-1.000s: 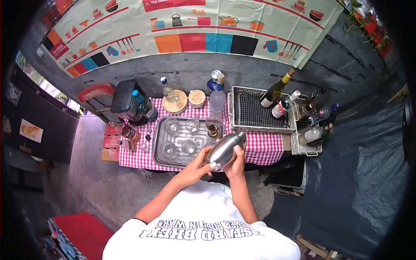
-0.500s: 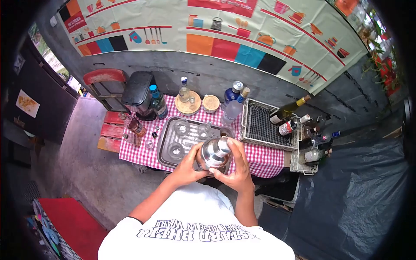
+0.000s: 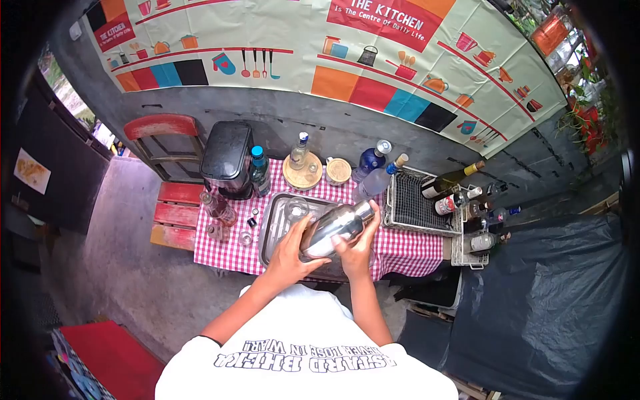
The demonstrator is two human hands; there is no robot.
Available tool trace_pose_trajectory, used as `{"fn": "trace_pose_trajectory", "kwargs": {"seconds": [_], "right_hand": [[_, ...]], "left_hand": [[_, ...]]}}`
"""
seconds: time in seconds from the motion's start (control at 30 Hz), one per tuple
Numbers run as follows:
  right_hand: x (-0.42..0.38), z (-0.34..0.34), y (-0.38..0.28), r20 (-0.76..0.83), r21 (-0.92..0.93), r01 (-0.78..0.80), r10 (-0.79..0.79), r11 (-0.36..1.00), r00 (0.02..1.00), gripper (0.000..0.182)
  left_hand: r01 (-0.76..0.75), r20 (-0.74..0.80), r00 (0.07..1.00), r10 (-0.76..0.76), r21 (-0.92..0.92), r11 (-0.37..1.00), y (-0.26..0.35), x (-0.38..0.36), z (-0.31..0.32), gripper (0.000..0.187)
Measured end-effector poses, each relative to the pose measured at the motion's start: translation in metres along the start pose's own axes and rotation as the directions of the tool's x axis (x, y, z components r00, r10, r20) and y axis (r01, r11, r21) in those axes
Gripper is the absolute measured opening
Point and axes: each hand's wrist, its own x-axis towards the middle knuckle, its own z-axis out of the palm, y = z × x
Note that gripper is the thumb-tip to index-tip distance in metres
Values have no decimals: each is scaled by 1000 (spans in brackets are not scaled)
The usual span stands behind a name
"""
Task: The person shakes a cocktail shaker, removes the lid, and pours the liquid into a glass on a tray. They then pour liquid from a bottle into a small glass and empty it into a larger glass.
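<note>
From the head view, I see both of my hands wrapped around a steel cocktail shaker (image 3: 335,228), which is held tilted in the air above the metal tray (image 3: 269,230), its cap end pointing up toward the right and its base toward me. My left hand (image 3: 291,252) cups the lower body of the shaker from the left, its grip clamped on the metal with the fingers spread along the side. My right hand (image 3: 357,245) closes on the shaker from the right, thumb and fingers pressed against the upper body near the cap, so that grip is clamped on it too.

The tray lies on a surface covered with a red-and-white checked cloth (image 3: 223,248). An empty glass (image 3: 295,209) stands in the tray just beyond my left hand. Behind the tray I see a blue-capped bottle (image 3: 259,173), a clear bottle (image 3: 299,153) standing on a round wooden board (image 3: 301,175), and a blue bottle (image 3: 369,162) beside a clear plastic one (image 3: 379,181). To the right of the shaker sits a wire basket (image 3: 419,209), with a wine bottle (image 3: 450,179) lying across its far edge and more bottles crowded further right. A black machine (image 3: 227,158) stands at the left rear corner, next to a red chair (image 3: 163,137). A kitchen-themed banner (image 3: 320,60) hangs on the wall behind.
</note>
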Motion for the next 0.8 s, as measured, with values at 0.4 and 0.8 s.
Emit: {"fn": "trace_pose_trajectory", "kwargs": {"seconds": [0.4,0.8], "right_hand": [[-38,38,112,-53,760,-283,490,585,870,51],[-19,68,48,94,-62,-16,22,998,995,106]], "left_hand": [[356,393,887,-244,-242,903,-63,-2,-53,56],[579,580,797,-166,-656,485,-81,-11,-88,67]]}}
